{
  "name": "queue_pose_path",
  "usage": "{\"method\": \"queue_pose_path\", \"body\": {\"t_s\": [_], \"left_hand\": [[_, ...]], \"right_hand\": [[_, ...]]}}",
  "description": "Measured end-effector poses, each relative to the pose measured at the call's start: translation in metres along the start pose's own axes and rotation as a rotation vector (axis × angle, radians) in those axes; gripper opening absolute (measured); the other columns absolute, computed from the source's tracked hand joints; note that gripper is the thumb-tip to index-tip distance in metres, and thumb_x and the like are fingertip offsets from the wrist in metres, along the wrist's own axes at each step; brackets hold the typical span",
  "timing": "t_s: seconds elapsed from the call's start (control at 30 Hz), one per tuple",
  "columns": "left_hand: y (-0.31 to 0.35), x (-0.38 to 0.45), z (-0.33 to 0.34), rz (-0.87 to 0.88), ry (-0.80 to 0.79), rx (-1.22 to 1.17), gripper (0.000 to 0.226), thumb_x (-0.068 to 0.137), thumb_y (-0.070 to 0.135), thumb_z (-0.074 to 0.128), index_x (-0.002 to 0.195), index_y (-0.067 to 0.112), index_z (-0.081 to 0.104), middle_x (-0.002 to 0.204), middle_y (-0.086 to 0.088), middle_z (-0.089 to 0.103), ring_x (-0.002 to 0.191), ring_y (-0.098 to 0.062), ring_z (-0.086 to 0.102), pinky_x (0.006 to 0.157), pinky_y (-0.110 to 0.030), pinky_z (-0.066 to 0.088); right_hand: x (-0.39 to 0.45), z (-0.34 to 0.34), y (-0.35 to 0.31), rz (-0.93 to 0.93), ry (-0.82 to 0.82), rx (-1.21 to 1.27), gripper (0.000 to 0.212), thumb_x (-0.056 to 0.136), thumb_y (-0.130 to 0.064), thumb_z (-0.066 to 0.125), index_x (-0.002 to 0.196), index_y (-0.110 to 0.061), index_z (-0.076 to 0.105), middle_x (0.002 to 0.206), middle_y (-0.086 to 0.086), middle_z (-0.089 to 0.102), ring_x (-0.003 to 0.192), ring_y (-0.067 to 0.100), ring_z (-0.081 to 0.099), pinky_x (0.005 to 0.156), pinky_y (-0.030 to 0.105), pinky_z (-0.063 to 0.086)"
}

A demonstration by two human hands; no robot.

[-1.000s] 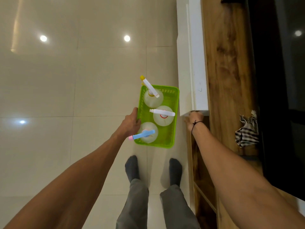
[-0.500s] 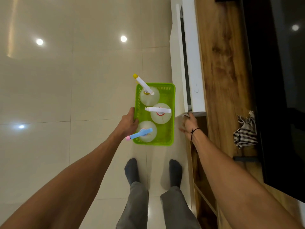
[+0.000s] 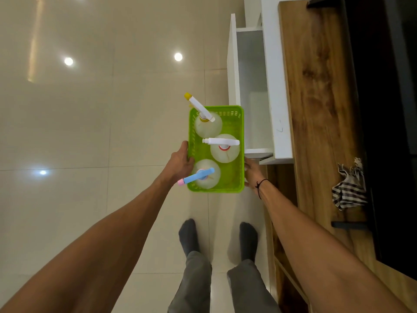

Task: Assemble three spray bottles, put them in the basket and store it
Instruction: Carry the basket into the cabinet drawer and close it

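The person is gripping the green basket by its left rim with the left hand, holding it above the floor beside the open white drawer. Three spray bottles are standing inside it. The right hand is resting flat and open-fingered against the basket's right side, gripping nothing.

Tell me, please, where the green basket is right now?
Mid-frame in the head view, the green basket is held between both hands, above the floor, just left of the open white drawer.

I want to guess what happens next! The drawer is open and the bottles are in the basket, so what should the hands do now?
Probably lift the green basket sideways into the open white drawer. All three spray bottles stand inside it, the left hand grips its edge, and the right hand is at its other side.
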State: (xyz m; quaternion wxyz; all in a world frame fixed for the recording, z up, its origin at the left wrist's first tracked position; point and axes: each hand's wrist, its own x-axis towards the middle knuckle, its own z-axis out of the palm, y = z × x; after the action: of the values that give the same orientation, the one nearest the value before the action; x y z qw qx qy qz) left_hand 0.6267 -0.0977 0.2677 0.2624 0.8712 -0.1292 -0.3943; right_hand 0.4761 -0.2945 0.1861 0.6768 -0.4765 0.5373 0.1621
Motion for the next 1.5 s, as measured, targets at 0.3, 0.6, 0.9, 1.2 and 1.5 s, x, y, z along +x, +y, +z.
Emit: {"method": "queue_pose_path", "body": {"t_s": [0.3, 0.6, 0.9, 1.2, 1.5], "left_hand": [[-0.008, 0.002, -0.019, -0.014, 0.011, 0.003, 0.023, 0.104, 0.007, 0.045, 0.128, 0.004, 0.045, 0.091, -0.018, 0.060, 0.079, -0.035, 0.053, 0.069, -0.037, 0.042], [-0.019, 0.008, -0.048, -0.025, 0.022, 0.011, 0.023, 0.105, 0.009, 0.046, 0.128, 0.006, 0.045, 0.093, -0.019, 0.062, 0.078, -0.033, 0.054, 0.067, -0.039, 0.043], [-0.028, 0.019, -0.067, -0.016, 0.045, 0.001, 0.019, 0.106, 0.011, 0.047, 0.124, 0.008, 0.046, 0.084, -0.009, 0.058, 0.070, -0.025, 0.050, 0.060, -0.034, 0.041], [-0.035, 0.030, -0.085, -0.002, 0.033, 0.021, 0.025, 0.106, 0.011, 0.048, 0.130, 0.008, 0.045, 0.100, -0.027, 0.067, 0.082, -0.040, 0.060, 0.078, -0.055, 0.054], [-0.026, 0.044, -0.099, 0.021, 0.013, 0.021, 0.028, 0.105, 0.009, 0.046, 0.133, 0.005, 0.044, 0.101, -0.026, 0.066, 0.087, -0.041, 0.060, 0.077, -0.047, 0.052]], "right_hand": [[-0.002, 0.032, -0.011, 0.059, -0.094, 0.173, 0.026, 0.109, -0.004, 0.040, 0.104, -0.011, 0.065, 0.124, 0.015, 0.063, 0.113, 0.032, 0.060, 0.115, 0.052, 0.046], [0.000, 0.050, -0.019, 0.118, -0.197, 0.024, 0.044, 0.110, -0.041, 0.041, 0.138, -0.018, 0.065, 0.138, 0.003, 0.067, 0.133, 0.024, 0.056, 0.122, 0.056, 0.037], [0.004, 0.077, -0.038, 0.275, -0.383, 0.194, 0.114, 0.078, -0.097, 0.003, 0.148, -0.027, 0.059, 0.147, 0.007, 0.064, 0.142, 0.034, 0.055, 0.125, 0.058, 0.033], [0.003, 0.099, -0.053, 0.126, -0.301, 0.278, 0.103, 0.085, -0.093, 0.011, 0.143, -0.024, 0.061, 0.147, 0.012, 0.064, 0.139, 0.035, 0.057, 0.120, 0.060, 0.039], [-0.013, 0.087, -0.087, -0.269, -0.094, 0.013, 0.055, 0.107, -0.062, 0.036, 0.140, -0.023, 0.055, 0.142, 0.010, 0.062, 0.130, 0.031, 0.062, 0.105, 0.059, 0.055]]}}
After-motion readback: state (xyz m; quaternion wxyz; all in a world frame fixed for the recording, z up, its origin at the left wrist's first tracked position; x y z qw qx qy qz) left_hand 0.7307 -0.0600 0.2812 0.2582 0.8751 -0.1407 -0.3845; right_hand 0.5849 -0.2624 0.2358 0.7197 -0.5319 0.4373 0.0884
